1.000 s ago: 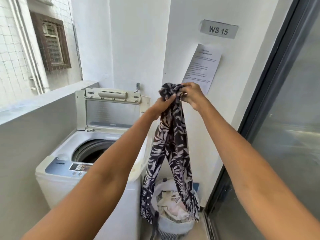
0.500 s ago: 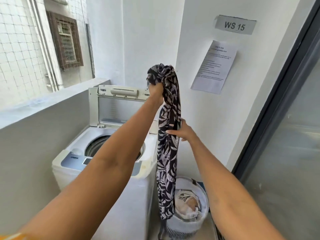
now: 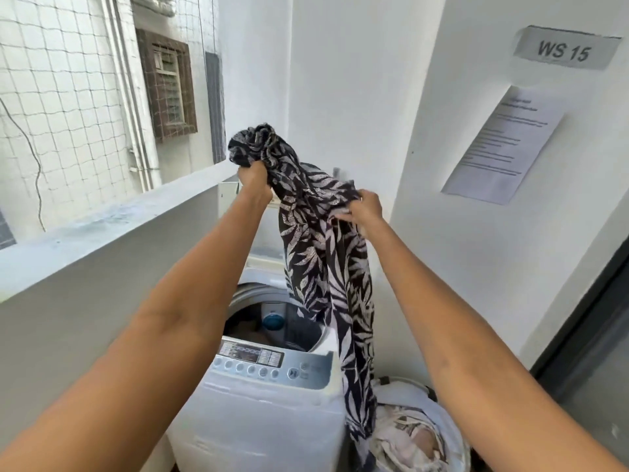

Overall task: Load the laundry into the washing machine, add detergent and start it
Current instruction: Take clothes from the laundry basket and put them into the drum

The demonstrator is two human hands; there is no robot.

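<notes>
Head view — both bare forearms run up from the bottom corners toward the middle. Nearest, below the right grip and well down from it: a laundry basket (image 3: 442,396) on the floor, pale crumpled clothes (image 3: 405,434) inside. The lower end of the leaf-print garment (image 3: 326,253) hangs down just beside the basket, along the right front corner of the washing machine (image 3: 258,417).

Below and between the two grips: the machine's control panel (image 3: 269,364), a row of round buttons and a small display. Past it the open drum (image 3: 272,325), dark, something blue at the far side; contents unclear. The garment drapes over the drum's right rim, part inside the opening, part outside.

Right hand (image 3: 364,207) — grip closed on a bunched fold of the garment, fingers curled into the cloth, held above the drum's right side. Left hand (image 3: 253,177) — higher and farther out, to the left of the right grip, fist closed on the garment's top, with a wad of cloth standing above the knuckles. The cloth runs taut between the two grips.

Behind the left grip: the raised lid (image 3: 227,192), mostly hidden. Right of the right grip, on the white wall: a printed sheet (image 3: 503,144), above it a grey sign (image 3: 565,49) reading WS 15. Left of the left grip: a ledge (image 3: 112,219) and netting (image 3: 68,90).
</notes>
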